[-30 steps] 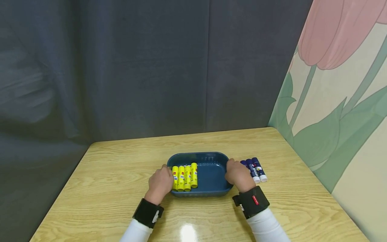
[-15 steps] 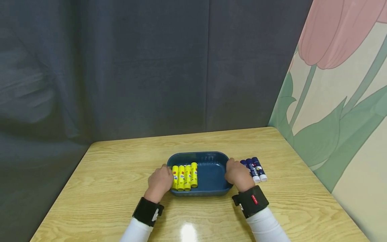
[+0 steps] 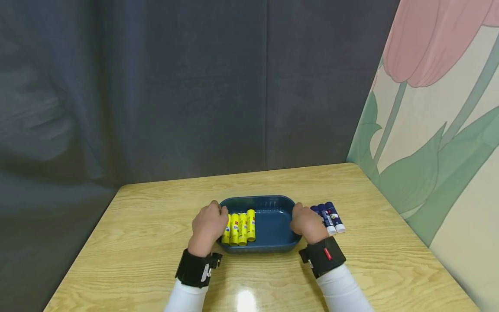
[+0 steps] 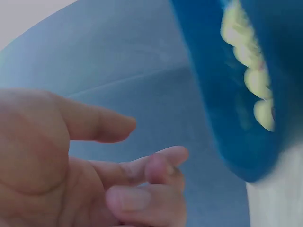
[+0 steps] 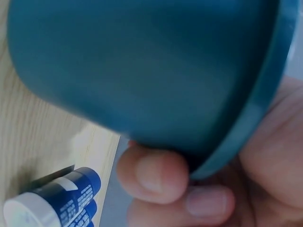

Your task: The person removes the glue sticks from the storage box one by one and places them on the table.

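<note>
wood-grain worktop (image 3: 156, 225) runs back to a dark curtain (image 3: 195, 86), with wide room left of the blue tray (image 3: 274, 227). well inside the edges, it bears yellow tubes (image 3: 242, 230) at its left end. the left hand (image 3: 208, 223), fingers loosely parted, holds nothing just beside it; the right hand (image 3: 309, 223) grips its right end, near navy tubes (image 3: 331, 216).
</note>
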`<state>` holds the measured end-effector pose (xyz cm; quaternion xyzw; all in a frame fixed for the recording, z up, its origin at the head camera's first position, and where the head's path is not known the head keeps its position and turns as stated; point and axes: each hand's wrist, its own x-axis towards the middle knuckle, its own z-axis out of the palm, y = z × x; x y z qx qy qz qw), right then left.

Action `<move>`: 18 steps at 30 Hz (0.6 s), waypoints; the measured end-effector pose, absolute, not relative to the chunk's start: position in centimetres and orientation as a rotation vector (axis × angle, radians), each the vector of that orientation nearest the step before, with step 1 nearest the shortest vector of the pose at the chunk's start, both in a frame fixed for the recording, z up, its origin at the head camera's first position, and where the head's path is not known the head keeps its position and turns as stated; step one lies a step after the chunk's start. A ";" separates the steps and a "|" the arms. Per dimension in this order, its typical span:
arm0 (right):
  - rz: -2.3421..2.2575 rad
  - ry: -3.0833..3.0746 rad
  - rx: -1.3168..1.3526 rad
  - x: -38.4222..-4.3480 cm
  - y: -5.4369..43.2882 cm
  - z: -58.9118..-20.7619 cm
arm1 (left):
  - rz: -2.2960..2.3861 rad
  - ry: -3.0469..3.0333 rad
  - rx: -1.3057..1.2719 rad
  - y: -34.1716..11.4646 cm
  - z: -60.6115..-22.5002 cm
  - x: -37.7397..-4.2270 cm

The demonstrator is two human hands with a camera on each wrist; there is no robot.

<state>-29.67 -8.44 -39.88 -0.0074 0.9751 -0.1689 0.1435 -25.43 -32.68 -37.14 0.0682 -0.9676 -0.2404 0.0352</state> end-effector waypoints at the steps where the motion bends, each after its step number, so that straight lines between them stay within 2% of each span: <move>1: -0.491 2.810 -0.020 -29.7 -8.4 -39.8 | -0.758 -2.969 0.193 -32.3 -36.8 -25.4; 6: -0.508 2.797 -0.007 -29.8 -8.5 -39.8 | -0.809 -2.996 0.157 -30.5 -36.2 -25.4; 18: -0.494 2.727 0.053 -30.2 -8.7 -39.8 | -0.799 -3.104 0.086 -28.2 -38.4 -26.4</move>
